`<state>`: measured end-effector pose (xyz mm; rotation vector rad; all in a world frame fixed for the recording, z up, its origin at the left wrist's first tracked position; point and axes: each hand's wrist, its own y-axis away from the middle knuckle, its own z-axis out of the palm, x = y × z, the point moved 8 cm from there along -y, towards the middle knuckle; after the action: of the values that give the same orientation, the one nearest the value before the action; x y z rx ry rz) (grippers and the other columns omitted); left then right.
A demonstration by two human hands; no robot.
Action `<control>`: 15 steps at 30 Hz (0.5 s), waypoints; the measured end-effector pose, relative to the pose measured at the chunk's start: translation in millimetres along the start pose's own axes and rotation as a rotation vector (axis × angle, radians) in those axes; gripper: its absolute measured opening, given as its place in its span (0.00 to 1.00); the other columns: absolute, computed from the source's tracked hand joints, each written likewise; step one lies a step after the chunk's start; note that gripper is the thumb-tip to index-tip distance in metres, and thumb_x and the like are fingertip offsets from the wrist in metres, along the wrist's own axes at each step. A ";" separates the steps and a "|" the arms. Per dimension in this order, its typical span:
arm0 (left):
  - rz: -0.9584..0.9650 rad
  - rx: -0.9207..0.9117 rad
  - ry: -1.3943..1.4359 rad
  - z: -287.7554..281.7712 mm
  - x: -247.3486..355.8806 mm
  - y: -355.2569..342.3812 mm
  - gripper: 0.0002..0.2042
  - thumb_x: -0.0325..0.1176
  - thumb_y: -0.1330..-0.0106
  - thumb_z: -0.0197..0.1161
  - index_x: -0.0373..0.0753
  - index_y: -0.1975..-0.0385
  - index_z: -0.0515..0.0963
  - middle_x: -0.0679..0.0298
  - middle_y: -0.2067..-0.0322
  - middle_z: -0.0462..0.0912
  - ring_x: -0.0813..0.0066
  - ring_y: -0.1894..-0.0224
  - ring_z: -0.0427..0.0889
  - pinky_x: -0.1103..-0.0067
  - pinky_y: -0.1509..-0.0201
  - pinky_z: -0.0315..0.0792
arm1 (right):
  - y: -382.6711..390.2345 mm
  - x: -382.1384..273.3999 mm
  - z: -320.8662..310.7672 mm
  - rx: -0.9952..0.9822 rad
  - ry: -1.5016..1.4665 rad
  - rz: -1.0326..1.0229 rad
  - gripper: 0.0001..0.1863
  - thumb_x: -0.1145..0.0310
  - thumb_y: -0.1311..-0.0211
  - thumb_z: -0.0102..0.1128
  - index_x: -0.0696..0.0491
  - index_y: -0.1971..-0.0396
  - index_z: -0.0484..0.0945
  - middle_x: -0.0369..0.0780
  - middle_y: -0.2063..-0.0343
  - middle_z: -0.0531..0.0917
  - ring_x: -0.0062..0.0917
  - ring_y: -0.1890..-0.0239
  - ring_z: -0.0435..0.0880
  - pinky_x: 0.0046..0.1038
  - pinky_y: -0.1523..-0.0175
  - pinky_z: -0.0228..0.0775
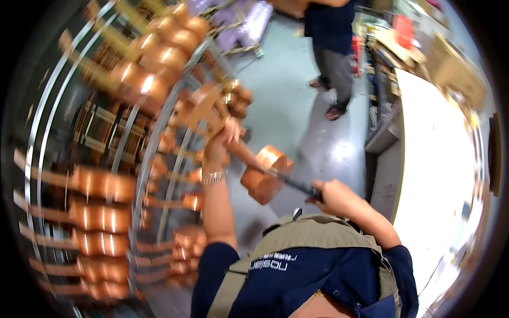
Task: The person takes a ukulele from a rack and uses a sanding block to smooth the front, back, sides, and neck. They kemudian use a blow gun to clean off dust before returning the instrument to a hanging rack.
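My left hand (225, 132), with a metal band at the wrist, is closed round a copper-coloured piece (204, 106) beside the rack, partly blurred. A long bar runs down to the right from it, across a rounded copper block (265, 180), to a dark handle (297, 185). My right hand (331, 196) is closed round that handle. I cannot tell whether the bar, block and upper piece are joined.
A metal rack (151, 143) of several lobed copper pieces (101, 185) fills the left. A person (328, 58) stands ahead on the grey floor (281, 79). A white-topped bench (429, 175) with cardboard (450, 74) runs along the right. Lilac bundles (249, 26) lie at the back.
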<state>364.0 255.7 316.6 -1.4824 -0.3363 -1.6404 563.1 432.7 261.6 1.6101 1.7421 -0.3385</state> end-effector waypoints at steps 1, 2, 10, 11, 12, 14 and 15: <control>-0.005 -0.064 0.058 2.7 -9.7 -4.1 0.17 0.41 0.39 0.59 0.45 0.83 0.60 0.71 0.85 0.61 0.78 0.80 0.66 0.81 0.68 0.66 | 11.2 11.3 3.3 0.008 -0.088 0.017 0.17 0.64 0.50 0.65 0.56 0.63 0.74 0.48 0.77 0.80 0.44 0.71 0.80 0.35 0.63 0.72; 0.000 -0.120 0.106 -1.3 -16.8 -0.6 0.18 0.42 0.40 0.60 0.46 0.83 0.59 0.72 0.85 0.61 0.80 0.82 0.63 0.83 0.72 0.62 | 25.0 24.5 12.7 0.017 -0.167 0.011 0.17 0.64 0.51 0.65 0.56 0.62 0.75 0.47 0.76 0.80 0.43 0.70 0.80 0.33 0.61 0.71; 0.036 0.086 0.008 12.0 -163.6 13.3 0.08 0.31 0.38 0.53 0.40 0.77 0.63 0.69 0.83 0.60 0.80 0.81 0.60 0.82 0.74 0.59 | 382.2 280.1 172.7 1.758 -1.236 0.967 0.28 0.47 0.37 0.47 0.53 0.47 0.66 0.44 0.68 0.81 0.21 0.79 0.77 0.17 0.80 0.63; 0.007 0.120 0.076 33.2 -189.7 7.8 0.08 0.30 0.39 0.55 0.40 0.76 0.64 0.69 0.83 0.62 0.81 0.81 0.61 0.82 0.74 0.61 | 491.5 336.6 256.2 2.125 -1.213 0.717 0.30 0.46 0.37 0.45 0.54 0.44 0.63 0.44 0.66 0.81 0.20 0.80 0.77 0.16 0.81 0.61; -0.019 0.157 0.073 32.9 -197.9 8.2 0.05 0.28 0.40 0.56 0.39 0.73 0.66 0.69 0.82 0.64 0.81 0.81 0.63 0.83 0.75 0.61 | 547.1 324.6 283.8 2.203 -1.036 0.789 0.31 0.46 0.37 0.46 0.55 0.44 0.63 0.45 0.58 0.79 0.27 0.70 0.80 0.23 0.73 0.69; -0.079 0.254 0.060 32.3 -212.4 14.7 0.08 0.24 0.43 0.58 0.37 0.65 0.69 0.69 0.80 0.67 0.82 0.80 0.66 0.85 0.77 0.62 | 608.3 273.2 309.1 2.173 -0.536 1.408 0.31 0.46 0.37 0.46 0.55 0.44 0.63 0.45 0.57 0.78 0.28 0.69 0.80 0.24 0.72 0.69; -0.075 0.227 0.081 40.6 -216.5 11.9 0.07 0.26 0.41 0.59 0.38 0.66 0.69 0.69 0.80 0.69 0.82 0.81 0.67 0.85 0.78 0.62 | 623.2 246.6 315.3 2.118 -0.348 1.656 0.31 0.46 0.37 0.46 0.55 0.44 0.64 0.45 0.57 0.78 0.29 0.68 0.80 0.25 0.71 0.69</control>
<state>379.7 367.2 127.0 -1.2439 -0.5203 -1.6565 1266.5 531.7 51.6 2.9762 -1.3956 -1.5131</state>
